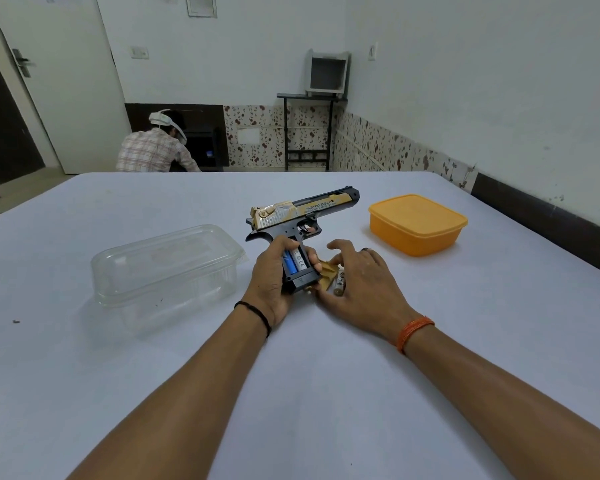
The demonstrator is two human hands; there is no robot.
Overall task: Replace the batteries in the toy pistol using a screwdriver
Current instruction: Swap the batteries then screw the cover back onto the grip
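Observation:
A black and gold toy pistol [302, 211] stands tilted on the table, barrel pointing far right. My left hand [272, 275] grips its handle. The battery bay in the handle is uncovered, showing a blue battery [289, 262] beside a white battery [300, 260]. Just right of the handle, my right hand [357, 271] reaches down with fingers spread over a gold cover piece [327, 271] and a loose old battery [340, 282] lying on the table. I cannot tell whether the fingers pinch either one. No screwdriver is visible.
A clear lidded plastic box [167, 268] stands left of the pistol. An orange lidded container [418, 223] sits at the right. The white table [291, 393] ends near a wall on the right. A person [156, 147] crouches on the floor beyond the far edge.

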